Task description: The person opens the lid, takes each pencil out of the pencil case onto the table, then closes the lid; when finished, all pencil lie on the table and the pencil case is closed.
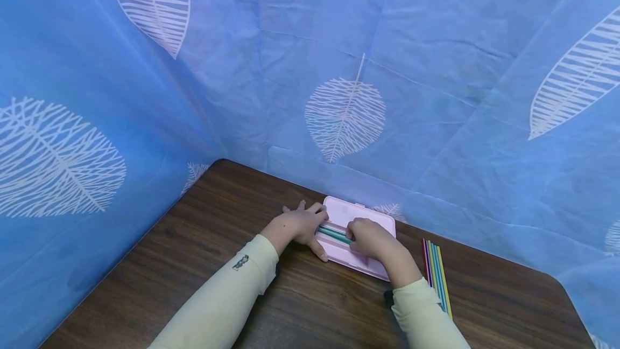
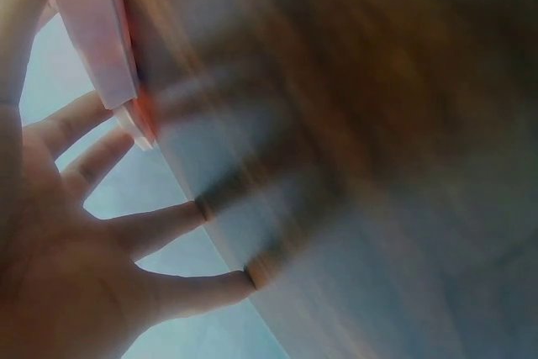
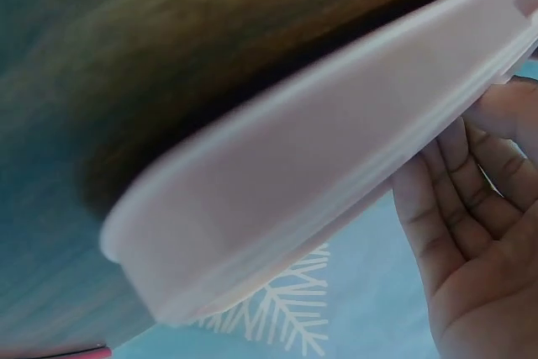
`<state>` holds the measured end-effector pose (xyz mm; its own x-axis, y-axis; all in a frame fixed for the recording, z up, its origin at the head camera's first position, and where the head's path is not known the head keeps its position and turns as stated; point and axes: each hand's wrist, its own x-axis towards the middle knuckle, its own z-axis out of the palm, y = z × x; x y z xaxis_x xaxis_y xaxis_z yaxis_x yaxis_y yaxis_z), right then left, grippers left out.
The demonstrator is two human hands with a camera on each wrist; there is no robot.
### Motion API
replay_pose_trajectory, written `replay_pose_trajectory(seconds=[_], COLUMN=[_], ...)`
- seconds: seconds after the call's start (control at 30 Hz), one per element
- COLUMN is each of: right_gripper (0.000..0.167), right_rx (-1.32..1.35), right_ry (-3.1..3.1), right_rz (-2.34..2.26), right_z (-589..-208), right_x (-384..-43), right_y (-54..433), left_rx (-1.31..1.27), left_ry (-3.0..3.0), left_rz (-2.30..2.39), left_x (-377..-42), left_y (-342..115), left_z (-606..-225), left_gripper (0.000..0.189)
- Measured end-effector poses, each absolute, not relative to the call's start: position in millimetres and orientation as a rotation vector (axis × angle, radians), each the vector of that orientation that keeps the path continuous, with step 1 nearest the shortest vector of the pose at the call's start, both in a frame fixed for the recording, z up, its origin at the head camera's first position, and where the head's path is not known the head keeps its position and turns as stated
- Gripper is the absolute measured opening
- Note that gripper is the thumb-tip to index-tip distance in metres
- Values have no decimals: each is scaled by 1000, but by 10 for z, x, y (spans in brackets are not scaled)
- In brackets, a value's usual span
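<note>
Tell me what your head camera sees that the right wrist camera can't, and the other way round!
Only the head view shows the teal sticks lying in the pink case and both pale sleeves. Only the right wrist view shows the palm side of the right hand. Both show that hand, the case, the dark table and the blue leaf-print curtain.

- No words, numbers or brand names are legible in any view.
- Left sleeve (image 1: 218, 295): a small dark mark (image 1: 240, 262) near the cuff, too small to tell whether it is lettering or a picture.
</note>
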<state>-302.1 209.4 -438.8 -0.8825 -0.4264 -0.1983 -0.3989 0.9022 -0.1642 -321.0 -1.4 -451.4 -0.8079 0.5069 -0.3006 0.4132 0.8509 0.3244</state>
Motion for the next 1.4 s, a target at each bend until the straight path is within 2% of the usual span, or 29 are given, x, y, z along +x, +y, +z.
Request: replay_pose_trajectory(seconds=[0.23, 1.4], right_gripper=[14, 18], right_rx=[-713, -628], right_ry=[2863, 2897], right_rz=[-177, -122], right_z=[-4415, -4220], right_x=[-2999, -2807], right_y=[2133, 2165], left_rx=[688, 670], left_ry=[2656, 2654], left_rz=[346, 338], left_x=[-3216, -3203], left_y=[-15, -5], left_z=[-4520, -4503], left_gripper=[103, 103])
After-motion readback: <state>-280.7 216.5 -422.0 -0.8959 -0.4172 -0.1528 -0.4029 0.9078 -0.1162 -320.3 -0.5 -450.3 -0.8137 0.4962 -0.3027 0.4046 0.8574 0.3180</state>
